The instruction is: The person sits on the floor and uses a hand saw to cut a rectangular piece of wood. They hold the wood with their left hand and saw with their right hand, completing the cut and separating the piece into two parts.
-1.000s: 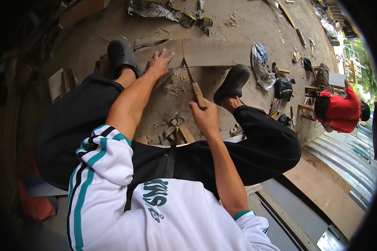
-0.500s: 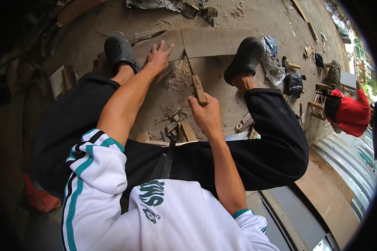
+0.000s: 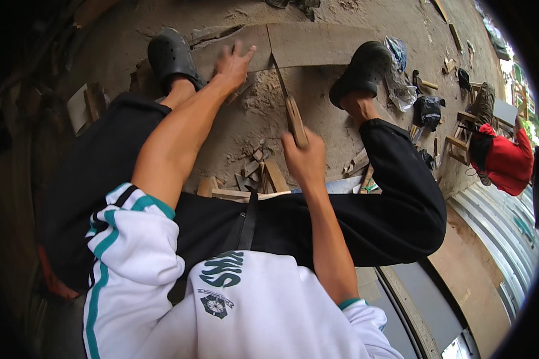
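A wide, thin wooden board lies low across the ground, under or against the dark clogs on my feet. A narrow cut line crosses it. My left hand is on the board left of this line, fingers spread and partly blurred. My right hand is closed around the wooden handle of a handsaw. The saw's thin blade runs up from the handle to the board's near edge, in line with the cut.
Wood offcuts lie on the dusty ground between my legs. Right of my right foot are crumpled plastic, a hammer-like tool and a black bag. A person in red is farther right, near a wooden stool and corrugated metal sheets.
My right hand has drawn the saw back toward me. The left hand remains on the board, its fingers shifting slightly. The whole view has tilted a little.
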